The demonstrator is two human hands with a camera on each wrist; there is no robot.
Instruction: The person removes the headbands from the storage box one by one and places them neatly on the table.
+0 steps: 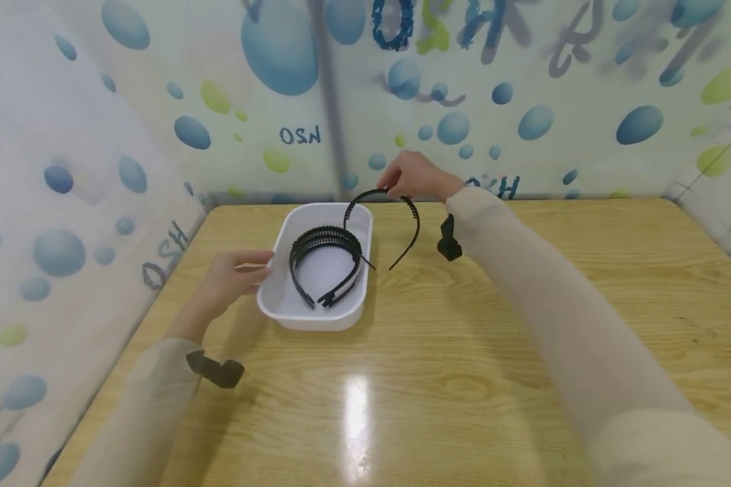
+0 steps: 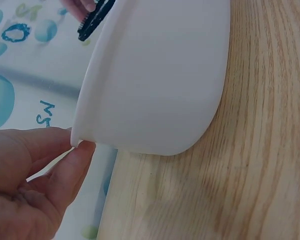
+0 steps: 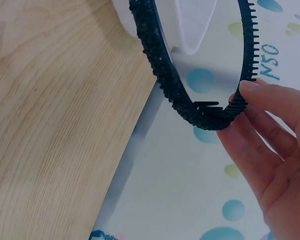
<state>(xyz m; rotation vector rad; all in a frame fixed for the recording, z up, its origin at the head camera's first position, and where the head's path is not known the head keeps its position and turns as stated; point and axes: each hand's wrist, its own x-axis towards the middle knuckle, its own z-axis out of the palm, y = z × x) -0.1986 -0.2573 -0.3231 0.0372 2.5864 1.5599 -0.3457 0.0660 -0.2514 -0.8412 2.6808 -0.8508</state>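
Observation:
My right hand [image 1: 417,177] pinches a black toothed headband [image 1: 415,215] near the top of its arch. The band hangs with its ends down, over and just right of a white plastic tub [image 1: 270,303]. Inside the tub lie several more black headbands [image 1: 325,235], nested together. My left hand [image 1: 228,284] grips the tub's left rim between thumb and fingers; the left wrist view shows this hand [image 2: 40,185] at the rim's corner. In the right wrist view, thumb and fingers of the hand [image 3: 275,135] hold the headband [image 3: 165,75], its small teeth showing.
The tub stands on a wooden table [image 1: 463,352] toward its back left. Behind and at the left rises a wall covering [image 1: 219,155] printed with blue and green drops. Each wrist carries a black strap mount [image 1: 449,240].

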